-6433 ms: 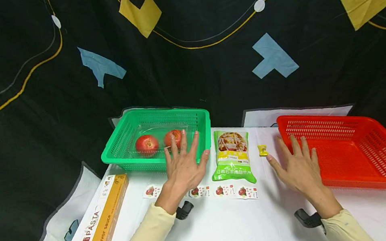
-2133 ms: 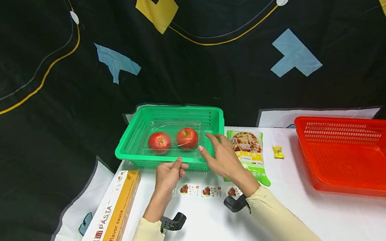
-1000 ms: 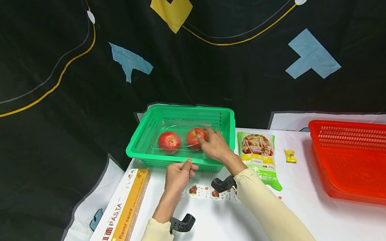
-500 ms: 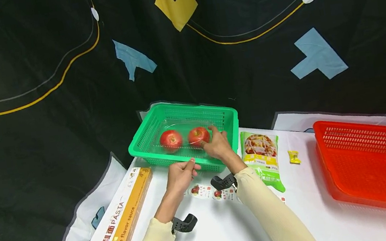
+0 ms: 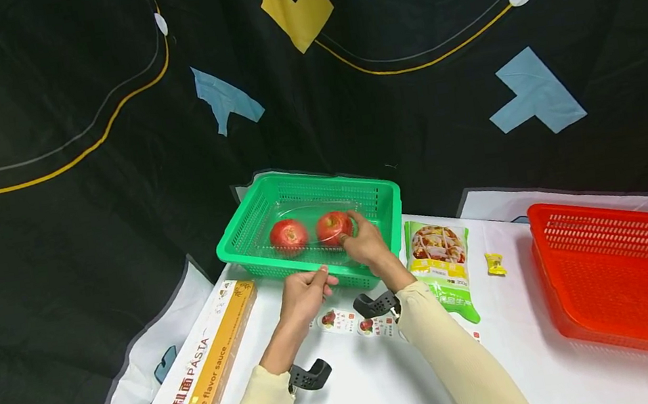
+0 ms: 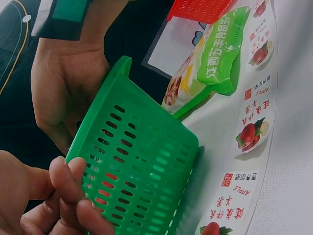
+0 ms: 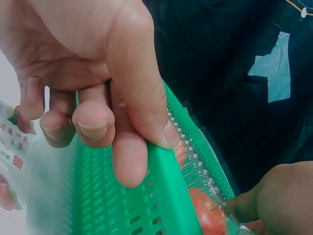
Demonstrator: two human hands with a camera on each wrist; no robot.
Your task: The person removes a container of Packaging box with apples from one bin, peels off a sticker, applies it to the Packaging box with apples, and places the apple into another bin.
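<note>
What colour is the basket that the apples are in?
The basket is plain bright green, which shows best in the head view.

Green basket [image 5: 261, 265], 2 red apples [image 5: 288, 236], red basket [image 5: 636, 284], yellow wrapper [image 5: 495, 264], black backdrop [image 5: 388, 125]

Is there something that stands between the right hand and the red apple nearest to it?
Yes: the clear plastic pack. Its edge shows between the right hand and the apple in the right wrist view.

a black cloth backdrop [image 5: 351, 130] bearing yellow patches [image 5: 301, 27], blue patches [image 5: 533, 92] and curving yellow and grey lines [image 5: 393, 72] rises behind a white table [image 5: 367, 387].
</note>
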